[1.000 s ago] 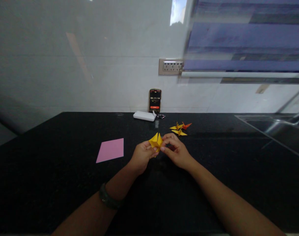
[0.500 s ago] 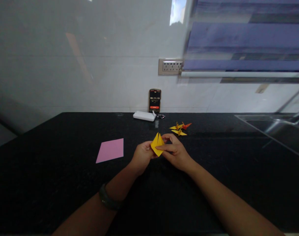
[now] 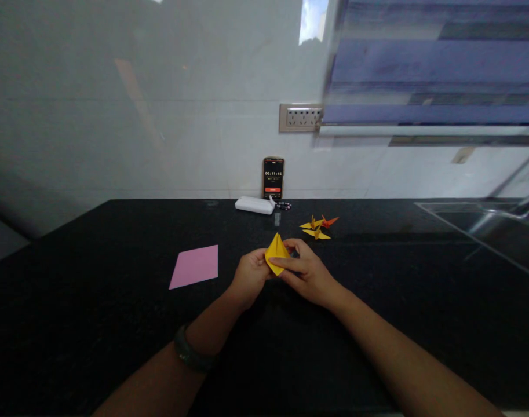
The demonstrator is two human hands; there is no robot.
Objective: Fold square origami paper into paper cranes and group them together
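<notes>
A folded yellow origami paper (image 3: 276, 250), diamond-shaped with a pointed top and a slit down its upper half, is held up between both hands over the dark counter. My left hand (image 3: 250, 274) is closed on its left edge, with some fingers hidden behind the paper. My right hand (image 3: 308, 271) grips it from the right, one finger lying across the front of the lower half and others behind. To the left lies a flat pink paper sheet (image 3: 195, 266). Beyond my right hand sit two yellow paper cranes (image 3: 317, 233) and an orange paper crane (image 3: 329, 222).
A phone (image 3: 273, 177) showing a timer leans upright against the tiled wall. In front of it lies a white power bank (image 3: 254, 205) with a beaded strap. A sink (image 3: 477, 217) is set into the black counter (image 3: 116, 324) at the right. A wall socket (image 3: 301, 118) is above.
The slit at the paper's top has narrowed, its tips now close together. My right hand has shifted slightly left, its finger reaching further across the front.
</notes>
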